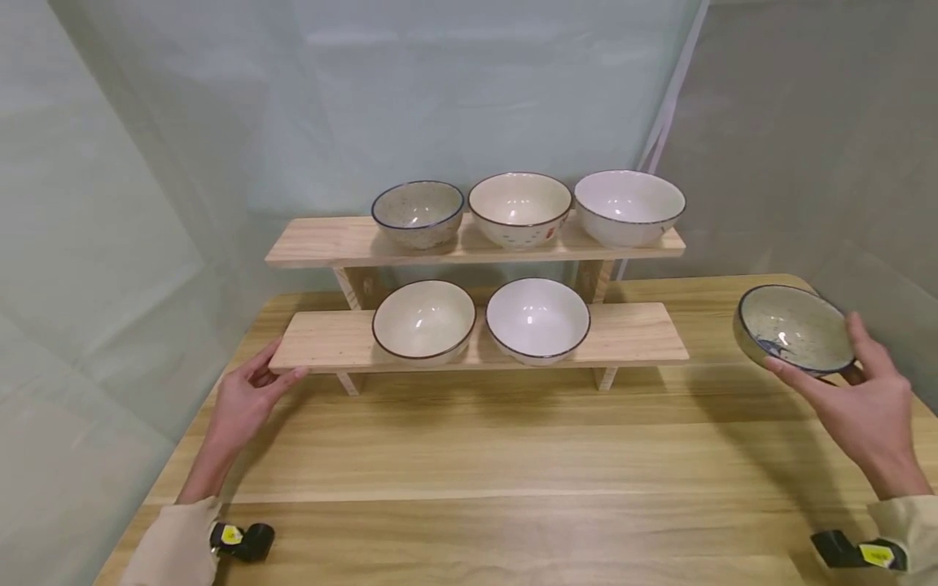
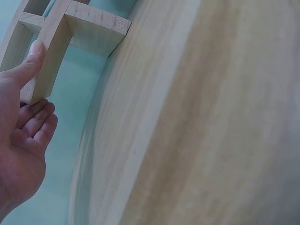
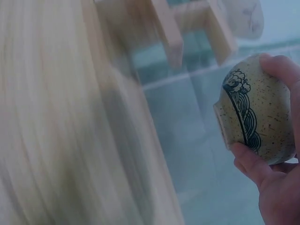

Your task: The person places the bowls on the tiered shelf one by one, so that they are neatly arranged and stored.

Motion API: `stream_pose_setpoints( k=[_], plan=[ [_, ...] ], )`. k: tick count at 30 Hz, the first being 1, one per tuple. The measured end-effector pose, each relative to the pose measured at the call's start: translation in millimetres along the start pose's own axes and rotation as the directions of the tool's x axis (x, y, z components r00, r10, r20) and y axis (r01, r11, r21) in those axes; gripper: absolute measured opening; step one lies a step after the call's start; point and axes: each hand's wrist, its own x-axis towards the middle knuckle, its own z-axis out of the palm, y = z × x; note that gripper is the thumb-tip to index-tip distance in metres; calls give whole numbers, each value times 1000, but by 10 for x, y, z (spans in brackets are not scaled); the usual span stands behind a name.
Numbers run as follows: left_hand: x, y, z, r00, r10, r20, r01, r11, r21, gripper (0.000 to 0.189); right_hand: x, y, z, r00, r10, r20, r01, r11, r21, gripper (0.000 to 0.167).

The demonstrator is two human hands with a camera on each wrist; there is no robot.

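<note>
My right hand point(image 1: 868, 399) holds a speckled grey-beige bowl point(image 1: 795, 330) with a dark blue rim, lifted above the table's right side and slightly tilted. The right wrist view shows a dark wave pattern on the outside of this bowl point(image 3: 258, 110), with fingers at its foot and side. At the left end of the two-tier wooden shelf point(image 1: 322, 342), my left hand point(image 1: 245, 399) grips the lower board, thumb along its front edge. In the left wrist view, the fingers point(image 2: 44, 124) curl at the board's end.
On the upper board stand a grey speckled bowl point(image 1: 418, 216), a cream bowl point(image 1: 520, 207) and a white bowl point(image 1: 628, 207). The lower board bears a cream bowl point(image 1: 423, 321) and a white bowl point(image 1: 537, 319). Fabric hangs behind the wooden table point(image 1: 469, 488).
</note>
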Motion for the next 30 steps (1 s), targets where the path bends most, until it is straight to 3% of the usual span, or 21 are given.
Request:
stream_pose_setpoints(
  k=[7,14,22,30],
  plan=[
    [-3,11,-1,1000,-4,6,4,1000,-9,78,-36,-191,140,992,-106,69,102,993,53,100],
    [-8,23,-4,1000,-2,4,2,1000,0,78,-54,-325,381,972,-198,129,195,980,39,101],
    [-7,-6,-6,1000,3,4,-3,1000,-7,77,-89,-440,688,951,-252,181,239,967,88,101],
    [-7,-1,-4,1000,-3,6,3,1000,-1,78,-64,-486,864,934,-284,216,264,957,118,103]
  ],
)
